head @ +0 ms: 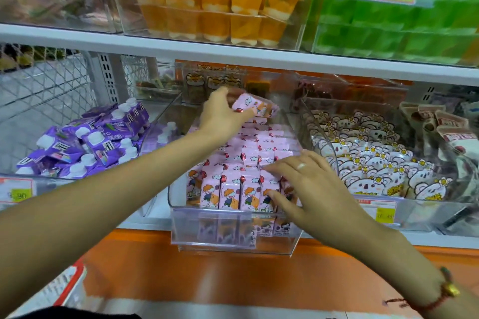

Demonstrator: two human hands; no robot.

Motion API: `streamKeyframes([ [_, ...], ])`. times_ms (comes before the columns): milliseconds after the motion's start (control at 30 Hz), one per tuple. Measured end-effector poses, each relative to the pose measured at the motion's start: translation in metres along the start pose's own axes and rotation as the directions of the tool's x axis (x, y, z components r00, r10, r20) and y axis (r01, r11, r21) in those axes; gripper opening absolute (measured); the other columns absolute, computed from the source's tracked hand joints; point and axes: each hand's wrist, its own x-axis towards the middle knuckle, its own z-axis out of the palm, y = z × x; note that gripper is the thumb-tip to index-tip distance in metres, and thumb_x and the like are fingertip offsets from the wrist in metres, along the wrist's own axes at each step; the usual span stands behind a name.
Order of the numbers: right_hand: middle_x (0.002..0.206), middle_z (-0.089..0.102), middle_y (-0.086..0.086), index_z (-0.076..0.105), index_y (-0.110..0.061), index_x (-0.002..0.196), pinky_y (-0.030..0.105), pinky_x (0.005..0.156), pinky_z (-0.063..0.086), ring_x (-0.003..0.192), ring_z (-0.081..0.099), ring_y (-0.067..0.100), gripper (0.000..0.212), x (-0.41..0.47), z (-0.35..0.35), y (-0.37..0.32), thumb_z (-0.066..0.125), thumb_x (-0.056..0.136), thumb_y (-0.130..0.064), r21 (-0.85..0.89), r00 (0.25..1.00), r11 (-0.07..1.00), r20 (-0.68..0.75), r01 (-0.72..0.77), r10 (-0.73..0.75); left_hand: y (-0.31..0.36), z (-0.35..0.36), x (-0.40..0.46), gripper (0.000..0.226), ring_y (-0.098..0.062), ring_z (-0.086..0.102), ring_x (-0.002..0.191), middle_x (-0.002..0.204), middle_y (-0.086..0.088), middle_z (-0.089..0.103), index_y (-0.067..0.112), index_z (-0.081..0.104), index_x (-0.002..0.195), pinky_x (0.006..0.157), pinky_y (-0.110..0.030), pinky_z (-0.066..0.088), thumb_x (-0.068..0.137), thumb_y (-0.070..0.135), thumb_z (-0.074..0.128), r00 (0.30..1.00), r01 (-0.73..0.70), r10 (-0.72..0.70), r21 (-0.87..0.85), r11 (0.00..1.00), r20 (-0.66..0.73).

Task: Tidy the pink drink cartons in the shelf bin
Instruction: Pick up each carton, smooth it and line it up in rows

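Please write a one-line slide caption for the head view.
Left hand lifts one pink carton at the bin's back while right hand rests on the front row.

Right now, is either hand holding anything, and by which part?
The left hand grips one pink cartoon-printed drink carton by its near end, above the rows. The right hand lies open on the front cartons, holding nothing.

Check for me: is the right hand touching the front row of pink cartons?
Touching. The head view shows the right hand spread flat over the front row of pink cartons, fingertips lying on their tops and thumb against a carton's face.
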Motion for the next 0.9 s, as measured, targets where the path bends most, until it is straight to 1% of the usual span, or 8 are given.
streamKeyframes([
  [67,0.122,0.058,-0.009,0.051,-0.029,0.133,0.026,0.115,0.008,0.117,0.049,0.012,0.041,0.0,-0.001,0.001,0.048,0.095,-0.043,0.037,1.0,0.999,0.016,-0.013,0.012,-0.003,0.017,0.016,0.04,-0.02,0.059,0.11,0.12,-0.006,0.064,0.011,0.059,0.12,0.094,-0.032,0.05,0.084,0.018,0.073,0.999,-0.042,0.044,0.121,0.992,-0.018],
  [167,0.123,0.058,-0.01,0.05,-0.03,0.133,0.026,0.115,0.007,0.117,0.048,0.012,0.041,0.0,0.0,0.002,0.047,0.094,-0.043,0.043,1.0,0.999,0.022,-0.011,0.01,-0.016,0.037,0.027,0.036,-0.021,0.06,0.11,0.12,-0.006,0.064,0.011,0.059,0.116,0.088,-0.026,0.048,0.083,0.019,0.073,0.998,-0.067,0.069,0.182,0.981,-0.006],
  [267,0.119,0.059,-0.01,0.052,-0.03,0.13,0.027,0.114,0.009,0.113,0.049,0.011,0.039,-0.001,0.001,0.002,0.047,0.094,-0.043,0.055,1.0,0.998,0.005,-0.009,0.008,-0.028,0.045,0.034,0.036,-0.022,0.058,0.114,0.125,-0.004,0.063,0.014,0.058,0.119,0.091,-0.028,0.048,0.086,0.018,0.069,0.996,-0.085,0.074,0.249,0.965,0.055],
  [400,0.118,0.06,-0.011,0.053,-0.029,0.128,0.027,0.114,0.009,0.112,0.049,0.009,0.039,-0.001,0.002,0.004,0.046,0.093,-0.043,0.089,1.0,0.996,0.007,0.002,-0.002,-0.025,0.04,0.048,0.038,-0.024,0.055,0.116,0.13,-0.005,0.058,0.018,0.054,0.129,0.093,-0.031,0.047,0.092,0.017,0.062,0.935,-0.309,0.194,0.415,0.856,0.295],
  [500,0.116,0.061,-0.011,0.056,-0.028,0.126,0.024,0.112,0.007,0.11,0.05,0.009,0.038,-0.001,0.0,0.005,0.048,0.092,-0.043,0.124,1.0,0.992,0.008,0.01,-0.011,-0.022,0.046,0.057,0.04,-0.027,0.054,0.115,0.133,-0.01,0.052,0.018,0.05,0.136,0.097,-0.039,0.046,0.096,0.018,0.056,0.892,-0.383,0.183,0.479,0.79,0.413],
  [633,0.115,0.062,-0.011,0.057,-0.027,0.125,0.026,0.113,0.01,0.108,0.052,0.009,0.039,-0.001,0.0,0.005,0.049,0.09,-0.042,0.151,1.0,0.988,0.009,0.013,-0.015,-0.021,0.067,0.064,0.037,-0.024,0.057,0.107,0.127,-0.007,0.053,0.019,0.056,0.128,0.092,-0.034,0.049,0.093,0.01,0.059,0.934,-0.335,0.237,0.43,0.838,0.266],
  [733,0.114,0.062,-0.012,0.057,-0.027,0.124,0.029,0.113,0.012,0.107,0.051,0.008,0.038,-0.002,0.001,0.005,0.051,0.09,-0.042,0.153,1.0,0.988,0.001,0.016,-0.016,-0.024,0.073,0.071,0.025,-0.022,0.061,0.095,0.112,-0.003,0.064,0.021,0.058,0.114,0.075,-0.03,0.047,0.09,0.019,0.064,0.979,-0.199,0.153,0.44,0.876,0.138],
  [900,0.113,0.061,-0.013,0.057,-0.028,0.124,0.029,0.113,0.013,0.106,0.051,0.007,0.038,-0.001,0.003,0.005,0.05,0.09,-0.044,0.163,1.0,0.987,-0.002,0.01,-0.01,-0.036,0.077,0.073,0.03,-0.025,0.052,0.113,0.121,-0.006,0.059,0.015,0.067,0.11,0.082,-0.033,0.041,0.1,0.033,0.046,0.917,-0.284,-0.02,0.685,0.671,0.399],
])
